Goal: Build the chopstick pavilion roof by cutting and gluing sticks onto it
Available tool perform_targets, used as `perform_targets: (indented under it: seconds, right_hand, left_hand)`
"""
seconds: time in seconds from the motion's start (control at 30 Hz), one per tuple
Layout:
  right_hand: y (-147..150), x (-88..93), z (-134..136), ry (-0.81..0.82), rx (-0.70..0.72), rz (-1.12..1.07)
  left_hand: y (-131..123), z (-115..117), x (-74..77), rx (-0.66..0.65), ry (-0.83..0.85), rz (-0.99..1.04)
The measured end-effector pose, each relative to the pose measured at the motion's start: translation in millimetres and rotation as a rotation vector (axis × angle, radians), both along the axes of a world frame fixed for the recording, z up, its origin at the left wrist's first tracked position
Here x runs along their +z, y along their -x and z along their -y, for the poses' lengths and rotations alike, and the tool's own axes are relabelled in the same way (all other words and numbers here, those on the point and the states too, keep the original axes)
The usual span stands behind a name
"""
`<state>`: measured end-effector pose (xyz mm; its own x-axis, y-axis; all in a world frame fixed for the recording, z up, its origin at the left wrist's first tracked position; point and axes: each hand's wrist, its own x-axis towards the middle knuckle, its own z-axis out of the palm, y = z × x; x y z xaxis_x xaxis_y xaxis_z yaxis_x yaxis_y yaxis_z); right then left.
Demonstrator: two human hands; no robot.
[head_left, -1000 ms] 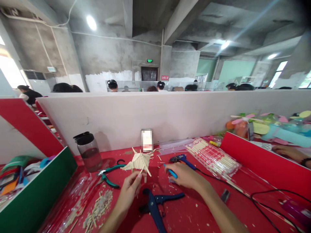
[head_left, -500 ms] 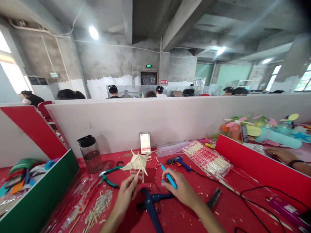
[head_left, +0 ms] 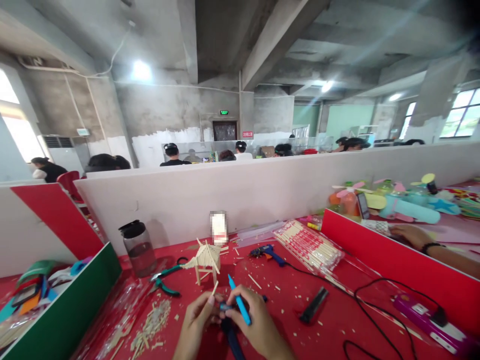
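Note:
A small pavilion model (head_left: 205, 259) built of thin wooden sticks stands upright on the red table (head_left: 292, 320), just beyond my hands. My left hand (head_left: 195, 320) pinches a short wooden stick (head_left: 214, 288) between its fingertips. My right hand (head_left: 254, 327) is closed round a blue pen-shaped tool (head_left: 239, 305), its tip pointing up and away. The two hands meet in front of the model, over the blue-handled cutter (head_left: 231, 340), which they mostly hide.
Green pliers (head_left: 165, 277), a dark-lidded jar (head_left: 138, 248), a blue glue gun (head_left: 267, 253) with a black cable, a bag of sticks (head_left: 308, 246), stick offcuts (head_left: 150, 325), a black clip (head_left: 314, 311). A white partition (head_left: 262, 192) runs behind; another person's hand (head_left: 410, 234) is at right.
The stick model now stands free on the table instead of in my left hand. Both hands have drawn back toward me and come together. The camera has tilted upward.

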<state>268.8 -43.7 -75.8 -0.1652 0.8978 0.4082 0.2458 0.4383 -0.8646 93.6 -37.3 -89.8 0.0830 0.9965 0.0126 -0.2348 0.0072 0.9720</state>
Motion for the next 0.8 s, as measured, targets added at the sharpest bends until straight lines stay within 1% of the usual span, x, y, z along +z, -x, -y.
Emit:
perform_targets:
  seconds: [0.13,0.2,0.3,0.4,0.5,0.57,0.67,0.8]
  right_hand:
    - [2,-4.9,0,0.027,0.012,-0.052]
    - [2,-7.4,-1,0.029,0.019,-0.064]
    - [0,-11.3,-4,0.041,0.058,-0.129]
    - [-2,-14.9,-9,0.122,0.115,-0.297]
    - [-2,-17.2,-13,0.243,0.105,-0.461]
    - [-3,-17.5,-14,0.293,0.082,-0.532]
    - [-4,-16.4,-14,0.326,0.073,-0.585]
    - [-5,-14.9,-12,0.337,0.095,-0.600]
  left_hand:
    - [6,-2,-8.1,-0.074,0.000,0.012]
    - [8,-3,-11.0,-0.084,-0.011,0.001]
    - [8,-4,-10.9,-0.038,0.011,0.008]
    - [9,-4,-8.1,0.026,0.030,0.046]
    - [12,-4,-7.0,0.069,0.030,0.069]
    - [14,-3,-7.0,0.082,0.034,0.079]
    - [14,-2,-5.5,0.097,0.036,0.094]
    - [11,-1,-1.0,0.129,0.051,0.122]
